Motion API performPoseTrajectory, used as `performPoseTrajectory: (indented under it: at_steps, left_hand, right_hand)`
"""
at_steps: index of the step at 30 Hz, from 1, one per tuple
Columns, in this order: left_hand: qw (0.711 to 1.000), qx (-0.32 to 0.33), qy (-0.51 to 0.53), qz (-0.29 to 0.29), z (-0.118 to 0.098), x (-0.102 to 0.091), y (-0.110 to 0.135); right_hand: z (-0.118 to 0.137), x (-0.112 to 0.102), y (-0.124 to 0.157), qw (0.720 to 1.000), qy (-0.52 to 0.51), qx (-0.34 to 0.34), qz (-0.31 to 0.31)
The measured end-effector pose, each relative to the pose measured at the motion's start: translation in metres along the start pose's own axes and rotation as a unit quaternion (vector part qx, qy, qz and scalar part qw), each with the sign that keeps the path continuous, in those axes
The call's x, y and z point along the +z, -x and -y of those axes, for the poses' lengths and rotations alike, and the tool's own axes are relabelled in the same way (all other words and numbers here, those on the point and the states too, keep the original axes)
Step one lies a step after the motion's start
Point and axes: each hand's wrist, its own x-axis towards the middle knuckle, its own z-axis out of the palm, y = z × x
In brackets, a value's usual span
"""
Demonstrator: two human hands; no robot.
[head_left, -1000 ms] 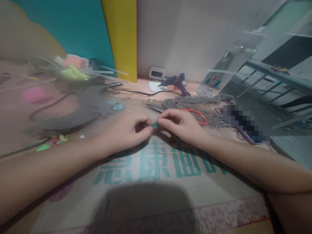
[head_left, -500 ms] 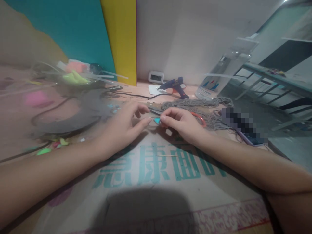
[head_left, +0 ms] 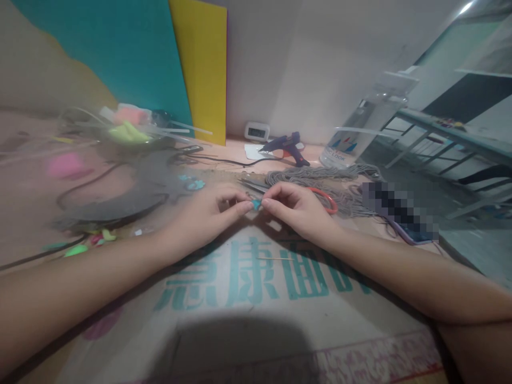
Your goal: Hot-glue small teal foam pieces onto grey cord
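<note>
A small turquoise piece (head_left: 256,204) is pinched between my two hands, above the printed sheet (head_left: 224,325); its exact kind is too small to make out. My left hand (head_left: 224,208) grips its left side between thumb and forefinger. From the other side my right hand (head_left: 294,205) pinches it with thumb and forefinger, the other fingers curled. Just behind my hands lie scissors with red handles (head_left: 331,198), partly hidden by my right hand. A thin wooden stick (head_left: 275,258) rests on the sheet nearer to me.
Grey yarn (head_left: 344,173) lies behind my right hand, with a phone (head_left: 420,234) beside it. Farther back are a glue gun (head_left: 286,144), a small digital clock (head_left: 256,131) and a clear bottle (head_left: 344,138). Bits of coloured clay (head_left: 76,250) lie at left, below a dark cable.
My left thumb and forefinger have closed on the turquoise piece, which only my right hand held before. The hands have come closer together, and the view has shifted slightly.
</note>
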Motion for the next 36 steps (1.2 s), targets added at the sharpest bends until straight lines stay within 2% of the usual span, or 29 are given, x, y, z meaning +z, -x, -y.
performPoseTrajectory:
  at_steps: [4, 8, 16, 21, 25, 28, 32, 36]
  left_hand:
    - [0.999, -0.033, 0.008, 0.004, 0.0010, -0.0006, 0.0000]
    - [1.000, -0.010, -0.002, 0.010, 0.0030, 0.0005, -0.0001]
    - [0.998, -0.060, -0.015, 0.009, 0.0013, 0.0004, 0.0003]
    - [0.999, -0.045, 0.008, 0.020, 0.0041, 0.0022, -0.0016]
    - [0.999, -0.022, 0.030, 0.004, 0.0027, 0.0034, -0.0025]
    - [0.998, -0.041, 0.051, 0.016, 0.0000, 0.0037, -0.0028]
    - [0.992, -0.074, 0.088, 0.059, -0.0007, 0.0046, -0.0025]
    - [0.989, -0.069, 0.124, 0.047, 0.0020, 0.0059, -0.0028]
  right_hand:
    - [0.0008, -0.0006, -0.0014, 1.000, -0.007, 0.005, -0.004]
    - [0.0012, -0.0002, -0.0013, 1.000, -0.008, 0.011, -0.019]
    - [0.0041, 0.0003, 0.0001, 1.000, 0.003, 0.016, 0.016]
    - [0.0030, 0.0003, 0.0001, 0.999, -0.015, 0.034, 0.032]
    - [0.0042, 0.0000, 0.0001, 0.999, 0.042, 0.010, 0.003]
    - [0.0053, -0.0008, 0.0001, 0.997, 0.078, -0.009, -0.014]
    - [0.0049, -0.0017, -0.0001, 0.994, 0.105, -0.018, -0.008]
    - [0.0038, -0.0020, -0.0002, 0.992, 0.122, -0.007, -0.009]
